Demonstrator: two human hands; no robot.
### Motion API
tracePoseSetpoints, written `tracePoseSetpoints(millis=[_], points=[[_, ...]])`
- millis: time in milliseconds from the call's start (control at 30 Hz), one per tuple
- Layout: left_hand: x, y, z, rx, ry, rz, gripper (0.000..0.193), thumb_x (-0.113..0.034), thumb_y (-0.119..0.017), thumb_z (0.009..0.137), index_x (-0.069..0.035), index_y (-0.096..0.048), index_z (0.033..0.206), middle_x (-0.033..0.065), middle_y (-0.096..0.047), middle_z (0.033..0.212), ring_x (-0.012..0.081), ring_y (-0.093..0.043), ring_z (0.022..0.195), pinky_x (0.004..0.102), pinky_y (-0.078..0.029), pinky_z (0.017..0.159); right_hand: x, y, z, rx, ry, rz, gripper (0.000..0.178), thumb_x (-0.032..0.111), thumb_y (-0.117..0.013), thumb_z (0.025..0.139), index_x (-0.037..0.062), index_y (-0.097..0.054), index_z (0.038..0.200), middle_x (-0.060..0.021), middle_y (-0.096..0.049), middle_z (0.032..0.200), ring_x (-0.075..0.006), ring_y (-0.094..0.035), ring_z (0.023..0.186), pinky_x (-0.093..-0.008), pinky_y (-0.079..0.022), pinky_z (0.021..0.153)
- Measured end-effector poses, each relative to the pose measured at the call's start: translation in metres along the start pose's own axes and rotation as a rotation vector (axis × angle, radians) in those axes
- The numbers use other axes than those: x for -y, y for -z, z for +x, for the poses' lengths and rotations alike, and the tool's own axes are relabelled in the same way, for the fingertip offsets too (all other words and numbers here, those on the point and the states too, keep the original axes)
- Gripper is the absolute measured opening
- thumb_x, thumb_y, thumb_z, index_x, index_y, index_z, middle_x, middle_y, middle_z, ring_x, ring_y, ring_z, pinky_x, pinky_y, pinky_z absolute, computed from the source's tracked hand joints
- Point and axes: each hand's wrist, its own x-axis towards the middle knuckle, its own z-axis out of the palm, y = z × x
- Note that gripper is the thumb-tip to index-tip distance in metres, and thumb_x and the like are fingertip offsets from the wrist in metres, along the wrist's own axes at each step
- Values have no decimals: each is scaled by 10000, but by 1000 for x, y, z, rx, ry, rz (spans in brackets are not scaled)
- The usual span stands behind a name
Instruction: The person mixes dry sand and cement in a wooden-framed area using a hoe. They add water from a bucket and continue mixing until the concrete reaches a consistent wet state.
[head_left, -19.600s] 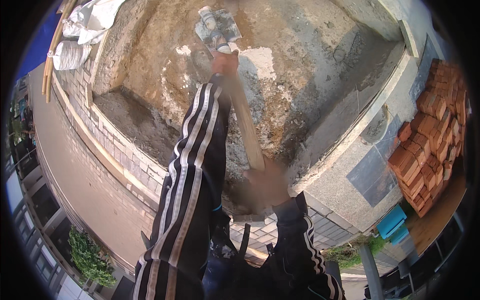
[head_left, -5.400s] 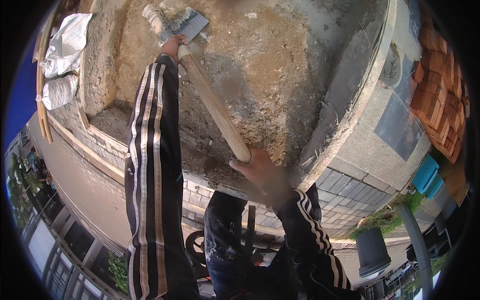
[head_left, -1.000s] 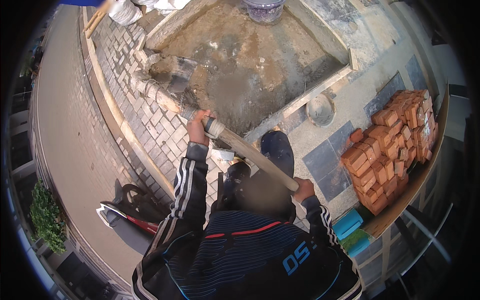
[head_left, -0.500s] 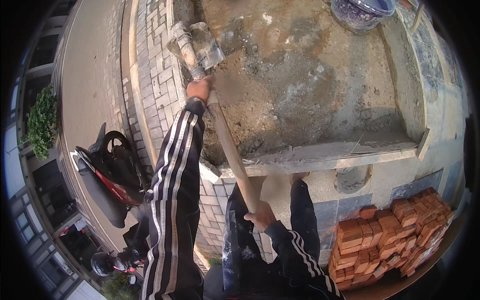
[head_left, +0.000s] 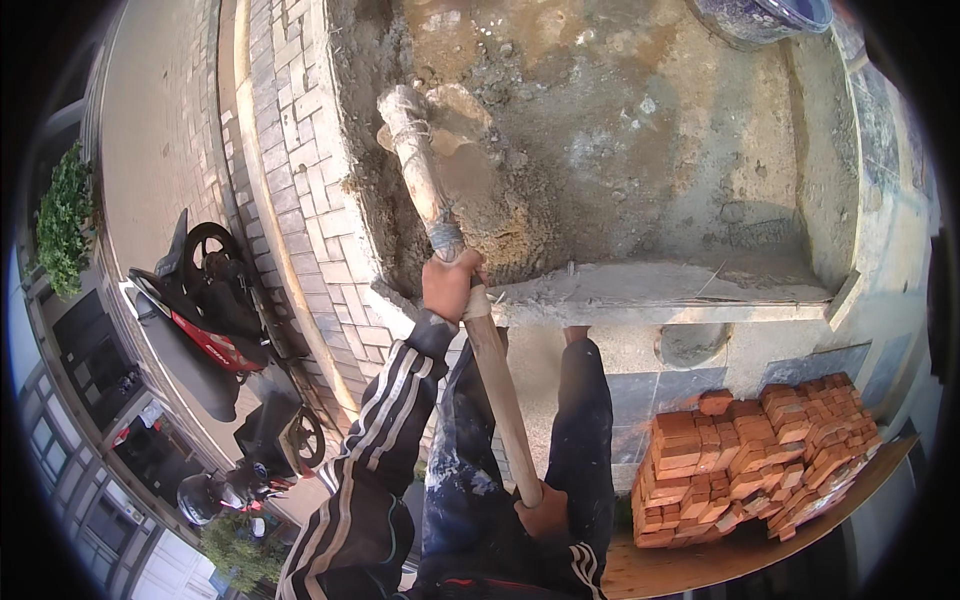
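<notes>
I hold a long-handled hoe slantwise in both hands. My left hand is closed round the wooden handle just below a wire-wrapped section. Closer to my body, my right hand grips the handle near its butt end. The mortar-crusted head of the hoe is over the left side of a shallow walled bed; its blade is mostly hidden or blurred against the mix. Grey-brown sandy mix covers the bed's floor, heaped beside the hoe head.
A low concrete wall edges the bed just before my feet. At the far right stands a mortar-stained bucket. Stacked red bricks are to my right. A parked motorcycle stands on my left, beyond the paving.
The hoe has been drawn back toward me, with both hands nearer my body. Its blade was plainly visible by the left wall before and now blends into the mix.
</notes>
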Motion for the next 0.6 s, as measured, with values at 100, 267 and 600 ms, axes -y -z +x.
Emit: tracePoseSetpoints(millis=[100, 267, 600], points=[[-100, 8, 16, -39, -184, -168, 167, -125, -569, 756, 30, -603, 704, 88, -594, 615, 162, -581, 549, 286, -472, 521, 40, 28, 54, -61, 289, -50, 292, 176, -697, 615, 50, -657, 875, -190, -640, 724, -348, -639, 699, -398, -518, 635], [-177, 48, 118, -148, -355, -284, 144, -94, -601, 740, 47, -607, 766, 120, -599, 664, 202, -580, 526, 301, -467, 494, 139, 62, 134, 6, 581, 17, 385, 167, -684, 634, -5, -622, 972, -211, -632, 742, -335, -644, 710, -381, -501, 650], [138, -69, 127, 204, 257, 662, 296, -297, -547, 780, -133, -677, 990, 186, -636, 1035, 316, -620, 934, 384, -471, 832, 67, 51, 32, 218, -171, 309, 345, 147, -698, 649, -14, -601, 938, -101, -620, 715, -164, -592, 649, -318, -470, 630]])
